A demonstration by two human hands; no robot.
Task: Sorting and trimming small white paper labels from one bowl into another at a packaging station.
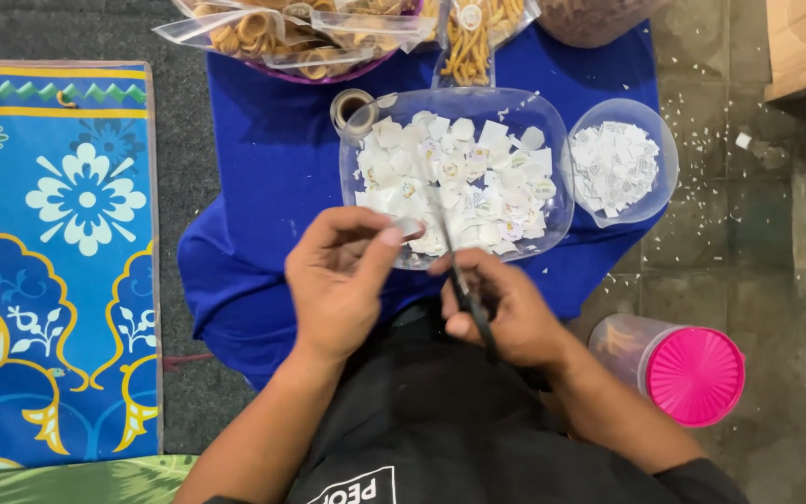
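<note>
A small white paper slip is being pinched in the left hand, right over the near rim of the clear plastic tray on the blue cloth. Black-handled scissors are being gripped by the right hand. Loads of cut squares are already being piled in the tray and the round clear bowl at the cloth's right edge, so looks well along; what's left can't be told.

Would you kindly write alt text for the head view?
A person's right hand works scissors on a paper slip pinched by the left hand, above a clear tray of white paper squares on blue cloth.
</note>
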